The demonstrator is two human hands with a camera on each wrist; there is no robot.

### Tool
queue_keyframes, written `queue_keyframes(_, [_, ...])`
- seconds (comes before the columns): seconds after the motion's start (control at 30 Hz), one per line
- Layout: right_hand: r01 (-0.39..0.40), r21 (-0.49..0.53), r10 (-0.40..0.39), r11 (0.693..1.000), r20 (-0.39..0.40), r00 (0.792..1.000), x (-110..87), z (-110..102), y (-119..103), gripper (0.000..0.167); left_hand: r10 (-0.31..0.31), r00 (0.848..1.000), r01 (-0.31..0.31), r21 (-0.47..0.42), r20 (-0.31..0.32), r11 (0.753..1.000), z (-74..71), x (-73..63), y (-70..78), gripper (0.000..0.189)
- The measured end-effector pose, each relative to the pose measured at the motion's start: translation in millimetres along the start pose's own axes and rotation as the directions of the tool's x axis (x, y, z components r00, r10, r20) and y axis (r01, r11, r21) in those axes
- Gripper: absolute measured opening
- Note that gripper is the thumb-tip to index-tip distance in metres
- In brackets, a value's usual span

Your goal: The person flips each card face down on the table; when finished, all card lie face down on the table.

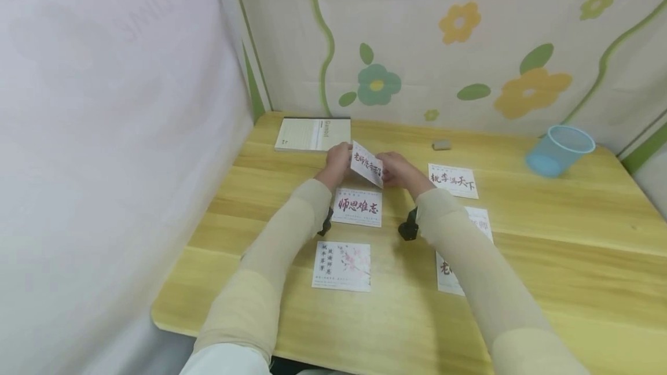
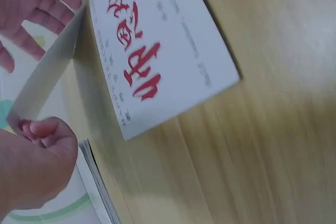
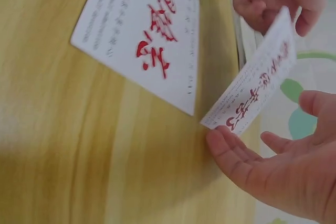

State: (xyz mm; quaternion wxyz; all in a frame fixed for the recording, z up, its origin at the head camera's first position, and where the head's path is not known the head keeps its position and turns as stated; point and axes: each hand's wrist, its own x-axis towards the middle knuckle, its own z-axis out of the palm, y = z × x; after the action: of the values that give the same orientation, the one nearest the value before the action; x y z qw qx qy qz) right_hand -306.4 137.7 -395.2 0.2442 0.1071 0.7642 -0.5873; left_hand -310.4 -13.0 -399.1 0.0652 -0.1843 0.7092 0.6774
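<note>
A white card [image 1: 367, 165] with red Chinese lettering is held tilted above the table's far middle. My left hand [image 1: 337, 162] pinches it at one corner, with thumb and fingers curled, as the right wrist view shows. My right hand [image 3: 283, 166] touches the opposite end with fairly straight fingertips, its thumb apart from the card. Just in front of the raised card lies another red-lettered card [image 1: 357, 207], flat on the wood. Closer to me is a card with pink blossoms [image 1: 342, 266].
To the right lie a red-lettered card [image 1: 453, 181] and two cards partly hidden by my right sleeve [image 1: 469, 247]. Behind my left hand is a notepad [image 1: 312, 135]. A small grey block [image 1: 441, 144] and a translucent blue cup [image 1: 560, 155] stand towards the back right.
</note>
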Motion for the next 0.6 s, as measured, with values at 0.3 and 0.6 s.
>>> queue_keyframes(0.3, [0.083, 0.005, -0.083, 0.997, 0.037, 0.996, -14.7, -5, -13, 0.072, 0.041, 0.95, -0.049, 0.016, 0.31, 0.999, 12.7, -5.7, -9.6, 0.029])
queue_keyframes(0.6, [0.182, 0.05, -0.165, 0.982, -0.238, 0.957, -14.5, -20, -14, 0.047, 0.043, 0.973, -0.081, 0.162, 0.226, 0.983, 10.2, -10.1, -15.5, 0.04])
